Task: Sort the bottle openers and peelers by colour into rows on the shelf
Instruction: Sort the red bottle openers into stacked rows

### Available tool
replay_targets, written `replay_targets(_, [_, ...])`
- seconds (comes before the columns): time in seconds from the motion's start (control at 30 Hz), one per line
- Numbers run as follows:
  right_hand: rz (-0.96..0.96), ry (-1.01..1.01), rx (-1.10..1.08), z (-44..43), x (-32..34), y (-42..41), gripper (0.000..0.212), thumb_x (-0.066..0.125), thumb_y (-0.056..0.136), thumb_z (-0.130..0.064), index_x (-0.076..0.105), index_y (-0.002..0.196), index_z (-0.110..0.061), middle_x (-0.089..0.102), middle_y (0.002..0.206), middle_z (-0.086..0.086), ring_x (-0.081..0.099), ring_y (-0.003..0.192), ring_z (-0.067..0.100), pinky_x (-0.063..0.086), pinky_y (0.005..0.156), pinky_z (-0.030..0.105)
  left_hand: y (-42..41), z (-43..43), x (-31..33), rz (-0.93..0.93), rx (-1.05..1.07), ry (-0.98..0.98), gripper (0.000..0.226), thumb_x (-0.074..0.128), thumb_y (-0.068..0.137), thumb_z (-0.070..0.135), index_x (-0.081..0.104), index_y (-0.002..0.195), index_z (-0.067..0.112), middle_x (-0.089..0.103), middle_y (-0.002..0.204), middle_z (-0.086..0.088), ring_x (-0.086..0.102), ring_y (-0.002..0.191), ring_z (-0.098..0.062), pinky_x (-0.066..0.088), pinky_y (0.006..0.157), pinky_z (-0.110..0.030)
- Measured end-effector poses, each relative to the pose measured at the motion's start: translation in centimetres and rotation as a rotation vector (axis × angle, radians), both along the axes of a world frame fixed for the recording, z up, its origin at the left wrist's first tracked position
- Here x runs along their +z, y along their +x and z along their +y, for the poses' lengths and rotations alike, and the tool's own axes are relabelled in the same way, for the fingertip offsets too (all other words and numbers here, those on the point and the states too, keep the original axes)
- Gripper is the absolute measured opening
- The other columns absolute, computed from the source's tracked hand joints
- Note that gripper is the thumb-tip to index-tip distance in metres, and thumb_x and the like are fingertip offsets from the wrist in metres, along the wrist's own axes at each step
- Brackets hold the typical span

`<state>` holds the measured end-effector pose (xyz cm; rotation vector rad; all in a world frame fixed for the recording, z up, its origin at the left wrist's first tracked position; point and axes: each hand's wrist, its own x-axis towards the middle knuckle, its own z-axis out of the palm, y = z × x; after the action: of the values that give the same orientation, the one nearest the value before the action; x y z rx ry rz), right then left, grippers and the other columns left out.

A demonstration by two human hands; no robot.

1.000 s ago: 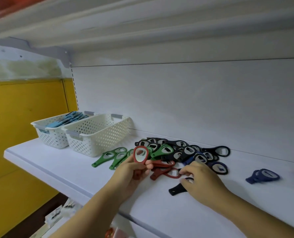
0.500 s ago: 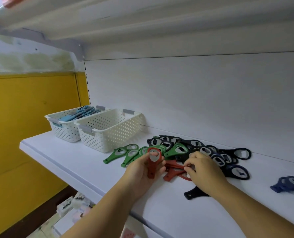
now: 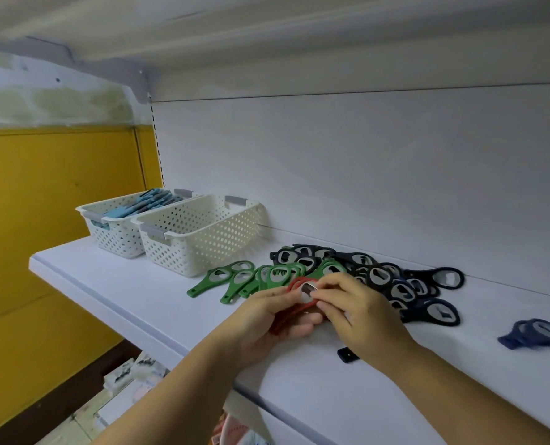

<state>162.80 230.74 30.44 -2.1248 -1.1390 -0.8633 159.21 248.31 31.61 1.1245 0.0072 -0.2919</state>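
My left hand [image 3: 268, 319] holds a small stack of red bottle openers [image 3: 301, 297] just above the white shelf [image 3: 132, 293]. My right hand [image 3: 360, 313] pinches the ring end of the top red opener against that stack. Several green openers [image 3: 231, 279] lie in a fan to the left of my hands. Behind and to the right sits a heap of black openers [image 3: 376, 274] and dark blue ones [image 3: 440, 311]. The end of a black handle [image 3: 347, 354] shows under my right wrist. A separate pair of blue openers [image 3: 535, 332] lies further right.
Two white perforated baskets stand at the shelf's left end: the nearer basket [image 3: 199, 232] looks empty, the far one [image 3: 113, 226] holds light blue peelers [image 3: 145, 203]. The shelf's back panel rises close behind the heap. A yellow wall lies to the left, with goods below the shelf edge.
My right hand picked up red openers from the shelf and brought them onto the red one in my left hand. The camera has shifted right and closer.
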Motion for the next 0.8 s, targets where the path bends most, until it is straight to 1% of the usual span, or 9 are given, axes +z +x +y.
replay_targets(0.1, [0.117, 0.08, -0.017, 0.0, -0.2, 0.0, 0.027, 0.055, 0.09, -0.023, 0.072, 0.107, -0.011, 0.063, 0.106, -0.01, 0.059, 0.095, -0.003, 0.047, 0.083, 0.01, 0.0, -0.1, -0.1, -0.018, 0.032, 0.004, 0.02, 0.047, 0.096, 0.003, 0.062, 0.108, 0.004, 0.071, 0.085, -0.014, 0.067, 0.064, -0.015, 0.058, 0.056, -0.022])
replay_targets(0.17, [0.209, 0.146, -0.123, -0.8, 0.0, 0.5, 0.024, 0.06, 0.089, -0.019, 0.071, 0.108, -0.013, 0.06, 0.104, -0.013, 0.057, 0.093, -0.002, 0.044, 0.079, 0.006, 0.0, 0.0, -0.1, -0.009, 0.09, -0.049, 0.02, 0.044, 0.098, 0.004, 0.057, 0.113, 0.006, 0.071, 0.087, -0.015, 0.063, 0.058, -0.014, 0.054, 0.05, -0.021])
replay_targets(0.27, [0.312, -0.012, -0.295, -2.1, -0.6, 1.2, 0.022, 0.062, 0.09, -0.02, 0.07, 0.111, -0.02, 0.055, 0.1, -0.014, 0.054, 0.1, 0.007, 0.038, 0.077, 0.011, 0.0, 0.1, -0.1, 0.005, 0.13, -0.086, 0.018, 0.041, 0.099, 0.006, 0.052, 0.114, 0.009, 0.067, 0.084, -0.015, 0.053, 0.051, -0.013, 0.046, 0.043, -0.02])
replay_targets(0.37, [0.411, -0.199, -0.391, -2.2, -0.9, 1.3, 0.031, 0.059, 0.091, -0.03, 0.062, 0.123, -0.029, 0.05, 0.108, -0.013, 0.044, 0.106, 0.007, 0.034, 0.087, 0.018, 0.0, 0.1, -0.2, 0.015, 0.144, -0.098, 0.02, 0.04, 0.098, 0.004, 0.051, 0.114, 0.007, 0.063, 0.078, -0.015, 0.048, 0.049, -0.014, 0.04, 0.041, -0.019])
replay_targets(0.43, [0.424, -0.238, -0.427, -1.7, -0.8, 1.2, 0.028, 0.059, 0.091, -0.033, 0.063, 0.119, -0.032, 0.048, 0.106, -0.013, 0.044, 0.106, 0.008, 0.036, 0.092, 0.023, -0.1, 0.1, 0.0, 0.016, 0.142, -0.099, 0.021, 0.042, 0.096, 0.001, 0.052, 0.114, 0.007, 0.062, 0.08, -0.015, 0.048, 0.051, -0.015, 0.041, 0.042, -0.02])
replay_targets(0.53, [0.407, -0.226, -0.435, -1.4, -0.8, 1.1, 0.012, 0.061, 0.089, -0.03, 0.066, 0.1, -0.03, 0.048, 0.099, -0.014, 0.045, 0.099, 0.008, 0.039, 0.086, 0.023, -0.2, 0.1, -0.1, 0.017, 0.129, -0.11, 0.033, 0.039, 0.093, -0.007, 0.051, 0.121, 0.005, 0.062, 0.088, -0.019, 0.055, 0.059, -0.018, 0.048, 0.049, -0.022])
replay_targets(0.6, [0.38, -0.196, -0.417, -1.5, -1.0, 1.2, 0.007, 0.062, 0.089, -0.025, 0.067, 0.094, -0.025, 0.051, 0.097, -0.013, 0.048, 0.096, 0.008, 0.041, 0.081, 0.022, -0.2, 0.2, -0.1, 0.021, 0.118, -0.135, 0.04, 0.036, 0.09, -0.011, 0.05, 0.124, 0.004, 0.062, 0.091, -0.021, 0.059, 0.064, -0.021, 0.054, 0.055, -0.025])
replay_targets(0.7, [0.328, -0.027, -0.414, -1.8, -0.7, 1.6, 0.007, 0.062, 0.09, -0.016, 0.069, 0.089, -0.015, 0.054, 0.09, -0.009, 0.054, 0.081, 0.01, 0.043, 0.068, 0.02, -0.1, 0.2, 0.1, 0.052, 0.147, -0.202, 0.032, 0.034, 0.094, -0.007, 0.052, 0.118, 0.002, 0.065, 0.088, -0.024, 0.067, 0.067, -0.028, 0.06, 0.063, -0.033])
replay_targets(0.8, [0.237, 0.17, -0.419, -2.5, 0.1, 1.4, 0.007, 0.062, 0.089, -0.007, 0.069, 0.088, -0.007, 0.055, 0.086, -0.007, 0.056, 0.072, 0.011, 0.039, 0.062, 0.012, -0.2, -0.1, 0.4, 0.096, 0.181, -0.213, 0.024, 0.037, 0.101, 0.012, 0.051, 0.116, -0.001, 0.067, 0.083, -0.024, 0.071, 0.07, -0.034, 0.06, 0.056, -0.036])
